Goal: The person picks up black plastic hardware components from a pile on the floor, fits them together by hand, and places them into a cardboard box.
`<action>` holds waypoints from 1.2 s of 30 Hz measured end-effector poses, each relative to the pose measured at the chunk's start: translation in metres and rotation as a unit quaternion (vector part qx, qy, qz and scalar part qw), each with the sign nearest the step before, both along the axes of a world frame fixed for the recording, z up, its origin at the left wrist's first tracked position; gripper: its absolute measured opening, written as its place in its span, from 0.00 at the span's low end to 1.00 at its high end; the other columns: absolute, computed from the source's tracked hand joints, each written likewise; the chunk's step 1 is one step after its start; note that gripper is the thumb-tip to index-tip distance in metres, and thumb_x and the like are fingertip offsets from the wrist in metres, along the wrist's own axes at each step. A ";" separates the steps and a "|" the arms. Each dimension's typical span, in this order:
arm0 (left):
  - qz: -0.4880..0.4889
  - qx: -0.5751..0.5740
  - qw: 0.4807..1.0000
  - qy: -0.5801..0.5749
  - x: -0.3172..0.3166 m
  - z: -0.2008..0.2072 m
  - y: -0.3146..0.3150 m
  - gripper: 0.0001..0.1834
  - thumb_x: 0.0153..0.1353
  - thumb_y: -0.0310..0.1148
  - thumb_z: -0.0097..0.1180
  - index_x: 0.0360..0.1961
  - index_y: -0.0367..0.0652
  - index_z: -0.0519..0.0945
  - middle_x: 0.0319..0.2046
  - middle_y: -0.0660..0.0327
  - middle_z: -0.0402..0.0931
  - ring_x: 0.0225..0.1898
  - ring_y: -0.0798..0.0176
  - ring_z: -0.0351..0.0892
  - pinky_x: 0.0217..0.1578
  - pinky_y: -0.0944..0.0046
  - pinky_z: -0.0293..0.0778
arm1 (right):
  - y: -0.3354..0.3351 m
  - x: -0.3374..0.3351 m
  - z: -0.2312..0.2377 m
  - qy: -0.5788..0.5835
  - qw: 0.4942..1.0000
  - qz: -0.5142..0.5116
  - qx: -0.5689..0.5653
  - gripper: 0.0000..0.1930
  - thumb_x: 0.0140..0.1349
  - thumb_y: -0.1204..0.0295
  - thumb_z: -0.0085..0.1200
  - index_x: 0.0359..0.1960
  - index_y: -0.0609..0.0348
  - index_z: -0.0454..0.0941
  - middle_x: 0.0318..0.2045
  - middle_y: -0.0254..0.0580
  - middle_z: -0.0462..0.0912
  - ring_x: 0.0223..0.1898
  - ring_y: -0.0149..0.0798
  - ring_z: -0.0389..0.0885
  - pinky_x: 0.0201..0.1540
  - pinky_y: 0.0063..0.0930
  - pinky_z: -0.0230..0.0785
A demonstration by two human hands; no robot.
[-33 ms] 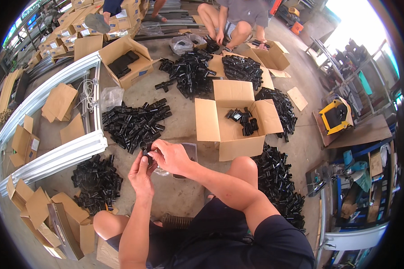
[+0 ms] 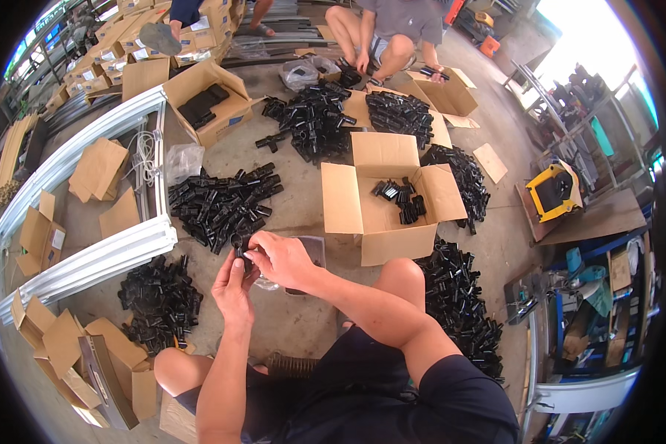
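Between my fingers is a small black plastic tube fitting (image 2: 240,242), its round open end facing up. My left hand (image 2: 233,290) grips it from below, the thumb pressed along its side. My right hand (image 2: 283,259) closes on the same fitting from the right, thumb and fingertips pinched at it; they partly cover it, so fine detail is hidden. Just beyond my hands lies a heap of black fittings (image 2: 218,207). A second heap of fittings (image 2: 159,296) sits left of my left forearm. Under my right wrist a container and clear plastic (image 2: 266,283) show in part.
An open cardboard box (image 2: 342,211) holding several black pieces (image 2: 403,196) stands ahead to the right. More fitting piles (image 2: 459,303) line my right knee. White metal profiles (image 2: 118,248) lie left. A co-worker (image 2: 399,29) crouches at the far side, handling black parts.
The far co-worker's hand at the box has shifted slightly, with a dark part in it. My own hands and the fitting are almost unmoved.
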State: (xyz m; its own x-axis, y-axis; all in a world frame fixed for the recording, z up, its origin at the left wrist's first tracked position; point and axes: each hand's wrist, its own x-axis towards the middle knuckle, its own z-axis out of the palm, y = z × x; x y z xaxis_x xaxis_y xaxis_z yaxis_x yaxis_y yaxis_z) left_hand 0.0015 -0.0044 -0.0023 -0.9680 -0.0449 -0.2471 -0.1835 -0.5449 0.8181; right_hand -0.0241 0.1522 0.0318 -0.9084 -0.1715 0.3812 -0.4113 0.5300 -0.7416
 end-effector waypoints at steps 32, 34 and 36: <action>-0.035 0.092 0.990 -0.106 0.004 0.002 -0.001 0.17 0.71 0.32 0.60 0.58 0.41 0.80 0.50 0.60 0.83 0.49 0.63 0.83 0.50 0.59 0.82 | 0.000 0.005 0.001 0.037 0.993 0.089 0.065 0.44 0.49 0.73 0.70 0.70 0.60 0.62 0.66 0.62 0.67 0.64 0.64 0.72 0.61 0.48 0.73; -0.038 0.105 0.989 -0.101 0.004 0.005 -0.001 0.17 0.71 0.32 0.60 0.58 0.40 0.80 0.50 0.60 0.83 0.49 0.62 0.83 0.50 0.59 0.82 | 0.000 0.004 0.001 0.035 0.994 0.087 0.056 0.44 0.49 0.73 0.70 0.70 0.59 0.61 0.66 0.62 0.66 0.64 0.64 0.71 0.62 0.48 0.73; -0.048 0.108 0.989 -0.094 0.002 0.009 -0.002 0.17 0.71 0.32 0.60 0.58 0.40 0.80 0.50 0.59 0.83 0.49 0.62 0.83 0.51 0.59 0.82 | 0.001 0.003 0.002 0.033 0.995 0.086 0.047 0.45 0.49 0.73 0.70 0.71 0.59 0.60 0.67 0.62 0.66 0.64 0.64 0.71 0.62 0.48 0.73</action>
State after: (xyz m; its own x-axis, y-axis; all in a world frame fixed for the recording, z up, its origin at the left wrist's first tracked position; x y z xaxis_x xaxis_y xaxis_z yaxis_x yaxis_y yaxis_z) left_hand 0.0037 -0.0061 0.0069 -0.9013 0.1187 -0.4165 -0.3807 -0.6758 0.6312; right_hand -0.0213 0.1528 0.0334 -0.8363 -0.3593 0.4141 -0.5477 0.5129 -0.6610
